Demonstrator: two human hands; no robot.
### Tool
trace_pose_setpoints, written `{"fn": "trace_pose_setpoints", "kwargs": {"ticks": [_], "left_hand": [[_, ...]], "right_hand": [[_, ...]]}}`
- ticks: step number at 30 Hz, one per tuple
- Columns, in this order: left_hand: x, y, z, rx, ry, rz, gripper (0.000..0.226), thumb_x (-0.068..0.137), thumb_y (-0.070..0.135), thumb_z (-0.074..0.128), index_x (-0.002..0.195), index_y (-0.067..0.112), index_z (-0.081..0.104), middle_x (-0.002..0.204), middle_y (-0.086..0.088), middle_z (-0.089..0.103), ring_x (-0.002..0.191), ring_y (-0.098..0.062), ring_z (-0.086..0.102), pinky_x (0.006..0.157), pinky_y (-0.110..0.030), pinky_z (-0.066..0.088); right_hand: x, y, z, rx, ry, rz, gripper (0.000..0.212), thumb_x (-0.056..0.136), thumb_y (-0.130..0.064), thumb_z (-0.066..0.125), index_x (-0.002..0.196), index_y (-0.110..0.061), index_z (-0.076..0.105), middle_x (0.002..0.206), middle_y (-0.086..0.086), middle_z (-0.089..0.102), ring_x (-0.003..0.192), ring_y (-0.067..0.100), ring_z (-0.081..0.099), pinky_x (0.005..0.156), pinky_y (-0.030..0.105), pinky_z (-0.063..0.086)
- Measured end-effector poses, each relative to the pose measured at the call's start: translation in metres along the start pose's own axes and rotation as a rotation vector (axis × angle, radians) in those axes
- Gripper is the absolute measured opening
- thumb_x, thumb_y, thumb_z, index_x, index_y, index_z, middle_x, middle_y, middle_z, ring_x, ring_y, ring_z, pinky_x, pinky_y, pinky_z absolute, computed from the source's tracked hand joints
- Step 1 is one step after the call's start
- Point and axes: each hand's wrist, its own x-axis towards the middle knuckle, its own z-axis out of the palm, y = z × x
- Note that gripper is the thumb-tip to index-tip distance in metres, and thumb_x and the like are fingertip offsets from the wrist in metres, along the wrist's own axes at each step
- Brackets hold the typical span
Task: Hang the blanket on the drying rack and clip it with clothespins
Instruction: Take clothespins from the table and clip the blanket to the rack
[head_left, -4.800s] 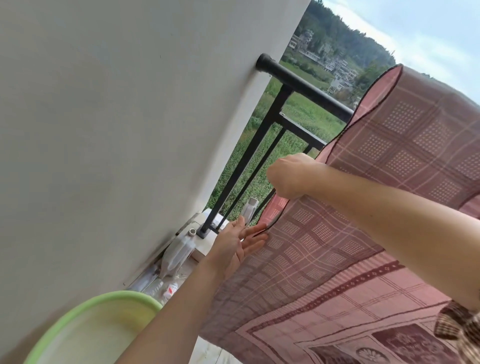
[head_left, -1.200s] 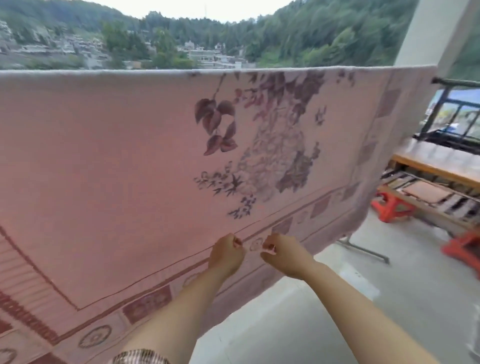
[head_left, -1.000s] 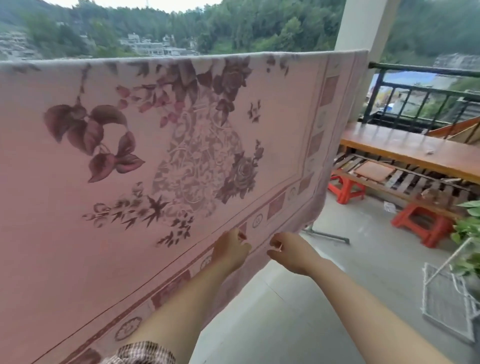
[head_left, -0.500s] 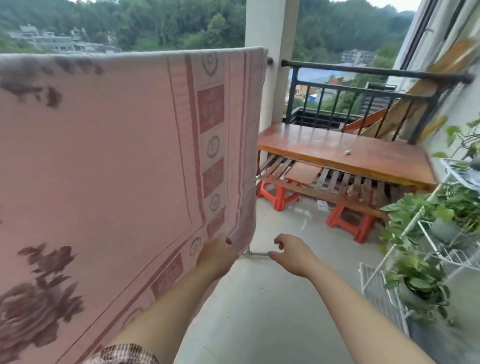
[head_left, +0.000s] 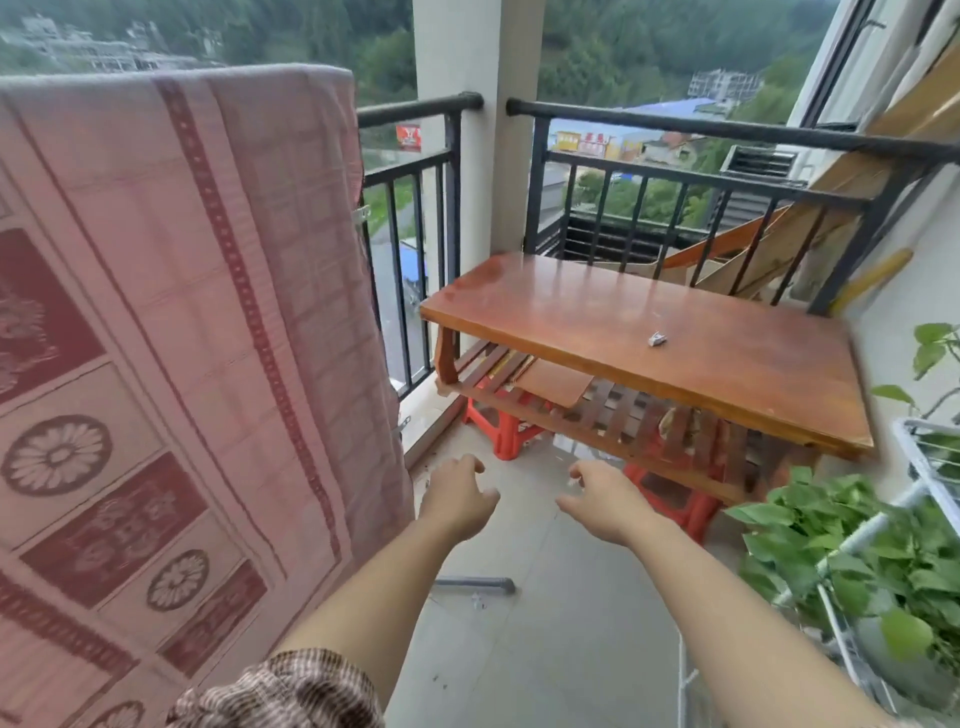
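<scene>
Our left hand (head_left: 457, 501) and right hand (head_left: 602, 501) reach forward, loosely curled and empty, beside the blanket (head_left: 208, 312) draped at left. A small clip (head_left: 657, 339), perhaps a clothespin, lies on the wooden table (head_left: 561, 317).

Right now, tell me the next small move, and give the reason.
Probably reach the right hand to the small metal clip lying on the wooden table. The blanket already hangs draped, and both hands, the left hand included, are empty and off it.
</scene>
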Motion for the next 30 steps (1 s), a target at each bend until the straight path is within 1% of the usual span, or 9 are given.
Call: {"fn": "trace_pose_setpoints", "kwargs": {"ticks": [4,10,13,14,16,18,23,27,30], "left_hand": [[0.091,0.057,0.025,0.012,-0.025,0.008,0.045,0.086,0.028,0.052,0.129,0.016,0.047,0.133,-0.008,0.047,0.124,-0.026,0.043,0.093,-0.036,0.043],[0.256,0.125,0.065,0.049,-0.094,0.070,0.035,0.080,0.032,0.051,0.111,0.016,0.052,0.111,-0.009,0.056,0.107,-0.031,0.053,0.088,-0.043,0.047],[0.338,0.158,0.082,0.085,-0.141,0.064,0.039,0.082,0.033,0.050,0.117,0.013,0.050,0.117,-0.010,0.053,0.113,-0.031,0.049,0.091,-0.044,0.046],[0.361,0.170,0.087,0.097,-0.148,0.064,0.041,0.084,0.033,0.050,0.120,0.013,0.049,0.120,-0.010,0.052,0.114,-0.031,0.048,0.092,-0.043,0.045],[0.404,0.194,0.100,0.105,-0.163,0.068,0.041,0.085,0.032,0.049,0.122,0.013,0.048,0.123,-0.012,0.052,0.117,-0.030,0.047,0.093,-0.040,0.044],[0.440,0.215,0.118,0.110,-0.190,0.068,0.040,0.087,0.032,0.050,0.123,0.013,0.048,0.124,-0.010,0.051,0.119,-0.029,0.046,0.094,-0.038,0.041],[0.521,0.250,0.175,0.133,-0.286,0.070,0.042,0.089,0.029,0.047,0.129,0.016,0.043,0.130,-0.006,0.047,0.120,-0.025,0.045,0.095,-0.038,0.044],[0.573,0.259,0.222,0.134,-0.343,0.036,0.043,0.091,0.028,0.044,0.132,0.016,0.039,0.134,-0.005,0.042,0.122,-0.024,0.042,0.094,-0.036,0.042],[0.604,0.258,0.249,0.137,-0.328,-0.021,0.044,0.094,0.026,0.039,0.136,0.012,0.034,0.146,-0.009,0.031,0.133,-0.027,0.029,0.106,-0.036,0.033]], "right_hand": [[0.092,0.041,-0.033,0.036,0.000,0.028,0.052,0.087,-0.036,0.057,0.133,-0.013,0.047,0.137,0.007,0.049,0.122,0.026,0.050,0.100,0.036,0.042],[0.247,0.092,-0.083,0.078,0.009,0.098,0.042,0.086,-0.037,0.056,0.123,-0.017,0.051,0.129,0.006,0.054,0.116,0.027,0.054,0.095,0.038,0.045],[0.319,0.119,-0.108,0.078,-0.002,0.155,0.028,0.085,-0.036,0.053,0.109,-0.021,0.054,0.125,0.006,0.057,0.117,0.027,0.053,0.103,0.041,0.038],[0.340,0.129,-0.116,0.076,-0.010,0.170,0.027,0.084,-0.036,0.053,0.107,-0.021,0.054,0.125,0.005,0.057,0.117,0.027,0.053,0.100,0.039,0.040],[0.377,0.151,-0.132,0.111,-0.019,0.214,0.036,0.085,-0.037,0.054,0.115,-0.018,0.054,0.126,0.006,0.056,0.114,0.027,0.055,0.088,0.034,0.043],[0.412,0.176,-0.147,0.146,-0.030,0.250,0.042,0.087,-0.035,0.054,0.124,-0.015,0.051,0.130,0.007,0.053,0.116,0.028,0.053,0.091,0.035,0.044],[0.503,0.240,-0.173,0.147,-0.051,0.340,0.040,0.089,-0.029,0.055,0.126,-0.013,0.050,0.127,0.008,0.054,0.114,0.027,0.054,0.090,0.033,0.045],[0.573,0.281,-0.179,0.074,-0.080,0.338,0.045,0.089,-0.027,0.054,0.132,-0.017,0.045,0.133,0.005,0.049,0.122,0.027,0.050,0.095,0.035,0.043],[0.621,0.304,-0.179,0.010,-0.094,0.294,0.047,0.088,-0.018,0.051,0.133,-0.023,0.040,0.133,0.005,0.042,0.118,0.029,0.050,0.090,0.036,0.044]]}}
